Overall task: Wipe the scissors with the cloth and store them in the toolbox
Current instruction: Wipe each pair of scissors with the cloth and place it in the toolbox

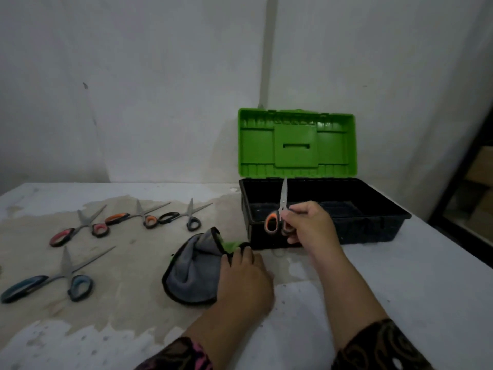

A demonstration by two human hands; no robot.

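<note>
Pinching orange scissors upright in right hand, one handle loop hidden, left hand gripping cloth, toolbox open behind

The stained white table bears four open scissors, a grey cloth and an open toolbox.

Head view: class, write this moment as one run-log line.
right hand holds orange-handled scissors, blades up, at open toolbox | left hand grips cloth | four other scissors on table

Dim room: pale, scuffed wall with a vertical strip behind a white table bearing a worn brownish patch — dark-framed shelving at far right.
</note>
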